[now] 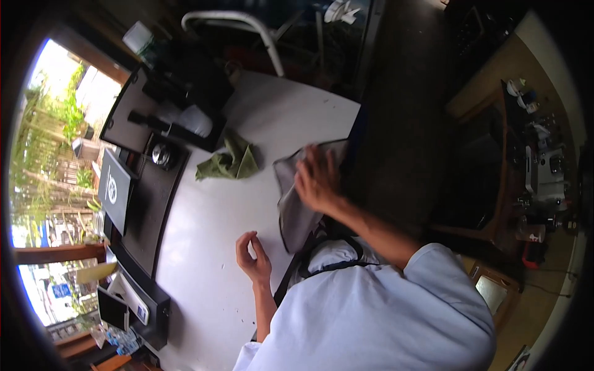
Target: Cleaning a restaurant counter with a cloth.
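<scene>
A grey cloth with a dark edge [292, 211] lies over the near edge of a white tabletop [209, 208]. My right hand [318, 178] rests on the cloth's upper part, palm down with the fingers somewhat spread; whether it grips any fabric is not clear. To the lower left, my left hand [254, 257] hovers over or rests on the table, fingers curled towards the thumb, holding nothing. A crumpled green cloth [229, 160] sits farther across the table, apart from both hands.
Along the table's far side stand a black holder [202, 134] with clear plastic items, a round metal object [161, 154], a black sign [116, 190] and a tablet-like device [112, 308] by a black box. A white tubular frame [253, 21] is beyond the table's end.
</scene>
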The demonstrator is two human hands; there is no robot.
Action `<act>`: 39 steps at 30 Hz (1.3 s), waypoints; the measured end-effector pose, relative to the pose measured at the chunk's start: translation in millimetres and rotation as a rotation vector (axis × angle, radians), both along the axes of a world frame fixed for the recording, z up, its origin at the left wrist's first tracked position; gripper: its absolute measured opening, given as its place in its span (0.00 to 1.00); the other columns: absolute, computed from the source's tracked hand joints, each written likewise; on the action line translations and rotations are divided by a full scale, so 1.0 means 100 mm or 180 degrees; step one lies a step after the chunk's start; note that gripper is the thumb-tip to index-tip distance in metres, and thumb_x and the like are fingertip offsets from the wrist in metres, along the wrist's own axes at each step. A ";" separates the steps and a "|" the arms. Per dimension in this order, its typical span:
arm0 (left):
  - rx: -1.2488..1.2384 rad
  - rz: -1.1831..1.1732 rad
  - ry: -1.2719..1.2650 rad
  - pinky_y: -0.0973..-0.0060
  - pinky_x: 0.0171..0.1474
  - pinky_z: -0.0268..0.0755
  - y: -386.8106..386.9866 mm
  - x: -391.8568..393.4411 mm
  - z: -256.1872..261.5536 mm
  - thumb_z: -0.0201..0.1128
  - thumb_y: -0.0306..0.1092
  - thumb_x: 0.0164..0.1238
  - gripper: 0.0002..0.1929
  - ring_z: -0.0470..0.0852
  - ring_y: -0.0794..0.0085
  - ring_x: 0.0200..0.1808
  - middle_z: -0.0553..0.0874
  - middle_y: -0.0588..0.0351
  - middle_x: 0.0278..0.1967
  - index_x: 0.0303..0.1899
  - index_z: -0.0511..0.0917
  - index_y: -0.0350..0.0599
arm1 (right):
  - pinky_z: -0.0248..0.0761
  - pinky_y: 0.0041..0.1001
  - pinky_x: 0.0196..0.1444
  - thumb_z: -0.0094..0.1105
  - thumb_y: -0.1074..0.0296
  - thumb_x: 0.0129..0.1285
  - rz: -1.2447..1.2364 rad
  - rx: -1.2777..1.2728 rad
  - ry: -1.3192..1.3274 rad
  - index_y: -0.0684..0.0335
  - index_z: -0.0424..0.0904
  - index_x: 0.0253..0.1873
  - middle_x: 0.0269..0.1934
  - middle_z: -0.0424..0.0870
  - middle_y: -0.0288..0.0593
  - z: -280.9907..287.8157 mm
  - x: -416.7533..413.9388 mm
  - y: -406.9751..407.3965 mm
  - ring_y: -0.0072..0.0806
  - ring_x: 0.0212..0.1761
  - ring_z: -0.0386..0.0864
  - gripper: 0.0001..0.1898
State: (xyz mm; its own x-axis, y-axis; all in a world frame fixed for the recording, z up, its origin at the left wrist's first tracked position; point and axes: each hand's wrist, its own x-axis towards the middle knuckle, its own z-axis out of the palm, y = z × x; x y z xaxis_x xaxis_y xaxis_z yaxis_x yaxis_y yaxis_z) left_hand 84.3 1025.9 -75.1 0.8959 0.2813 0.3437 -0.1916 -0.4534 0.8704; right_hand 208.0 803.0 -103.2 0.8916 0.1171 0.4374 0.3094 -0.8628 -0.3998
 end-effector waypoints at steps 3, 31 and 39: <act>-0.0037 0.0125 0.0141 0.73 0.52 0.78 -0.12 0.00 0.00 0.57 0.17 0.73 0.07 0.86 0.67 0.46 0.86 0.50 0.44 0.48 0.80 0.34 | 0.44 0.64 0.77 0.57 0.61 0.70 0.0877 0.0207 0.0057 0.64 0.73 0.58 0.73 0.64 0.65 0.01 -0.26 0.11 0.58 0.79 0.59 0.18; 0.0129 -0.0715 0.0884 0.77 0.44 0.77 -1.15 0.89 0.39 0.64 0.20 0.70 0.10 0.87 0.70 0.46 0.86 0.53 0.49 0.50 0.85 0.42 | 0.67 0.38 0.27 0.61 0.59 0.74 -0.0736 0.2298 0.0486 0.61 0.67 0.34 0.23 0.73 0.48 0.18 0.29 -1.01 0.46 0.23 0.75 0.17; 0.0335 -0.0926 0.1211 0.76 0.43 0.84 -1.58 1.05 0.31 0.61 0.22 0.73 0.23 0.89 0.70 0.45 0.76 0.46 0.69 0.68 0.76 0.42 | 0.64 0.50 0.55 0.70 0.55 0.62 -0.0698 0.0615 -0.0321 0.54 0.80 0.57 0.54 0.76 0.43 0.16 0.59 -0.94 0.47 0.56 0.73 0.21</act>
